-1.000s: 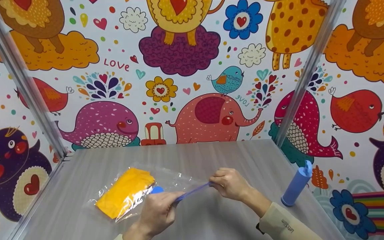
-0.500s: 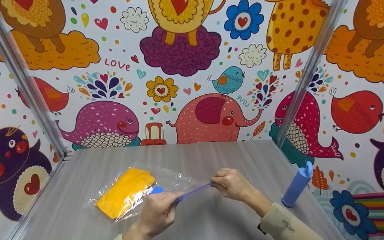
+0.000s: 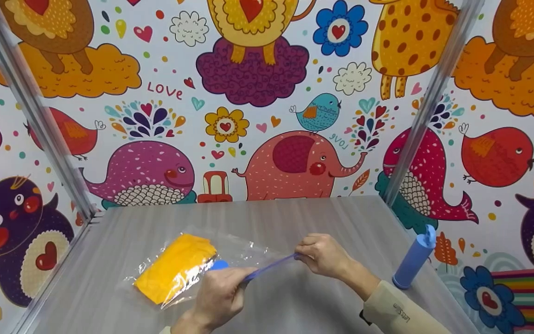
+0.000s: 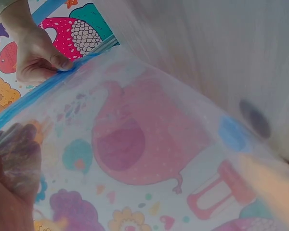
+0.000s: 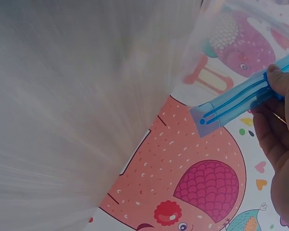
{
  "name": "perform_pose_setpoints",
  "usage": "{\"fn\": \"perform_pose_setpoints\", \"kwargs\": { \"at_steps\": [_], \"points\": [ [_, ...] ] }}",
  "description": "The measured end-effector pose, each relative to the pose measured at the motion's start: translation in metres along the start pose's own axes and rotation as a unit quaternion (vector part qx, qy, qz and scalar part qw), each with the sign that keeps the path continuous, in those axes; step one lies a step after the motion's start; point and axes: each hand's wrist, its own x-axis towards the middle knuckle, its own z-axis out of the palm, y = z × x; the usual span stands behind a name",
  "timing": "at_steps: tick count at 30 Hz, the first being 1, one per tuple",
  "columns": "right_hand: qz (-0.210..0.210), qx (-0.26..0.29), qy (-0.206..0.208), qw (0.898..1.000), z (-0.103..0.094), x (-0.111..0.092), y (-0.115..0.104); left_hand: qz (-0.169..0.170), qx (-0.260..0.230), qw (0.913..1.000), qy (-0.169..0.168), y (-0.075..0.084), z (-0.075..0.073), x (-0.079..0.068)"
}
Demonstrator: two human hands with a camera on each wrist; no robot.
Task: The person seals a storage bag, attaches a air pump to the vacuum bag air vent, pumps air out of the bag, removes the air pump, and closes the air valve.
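Note:
A clear zip bag point(image 3: 239, 246) lies tilted over the table with a folded yellow cloth-like item point(image 3: 176, 269) inside. Along its near edge runs a blue zip strip point(image 3: 274, 266), stretched between both hands. My left hand point(image 3: 220, 292) grips the strip's left part, thumb on top. At the other end my right hand point(image 3: 325, 255) pinches the strip; in the right wrist view a short end of the strip point(image 5: 221, 113) sticks out past the thumb and fingers. A round blue spot point(image 3: 219, 264) shows on the bag beside the left hand.
A blue cylinder point(image 3: 408, 266) with a loop-like top stands near the table's right edge. Walls printed with cartoon animals point(image 3: 290, 167) and metal corner posts point(image 3: 415, 116) enclose the grey table point(image 3: 341, 213) at the back and sides.
Both hands keep their hold on the zip strip, and the bag stays where it was. The head view has shifted very slightly.

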Motion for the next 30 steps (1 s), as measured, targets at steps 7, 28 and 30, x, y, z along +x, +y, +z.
{"fn": "perform_pose_setpoints", "kwargs": {
  "at_steps": [7, 28, 30],
  "points": [
    [0.0, 0.009, 0.003, 1.0, 0.0002, -0.0013, 0.0024, 0.013, 0.002, 0.9999, 0.007, -0.0013, 0.0003, 0.0009],
    [0.035, 0.004, -0.009, 0.999, -0.0006, -0.0022, 0.002, 0.019, 0.002, 0.9998, 0.01, -0.0006, -0.0032, 0.0022],
    [0.038, 0.007, -0.011, 0.999, -0.0013, -0.002, 0.0021, 0.02, 0.003, 0.9997, 0.012, -0.0014, -0.003, 0.0021]
  ]
}}
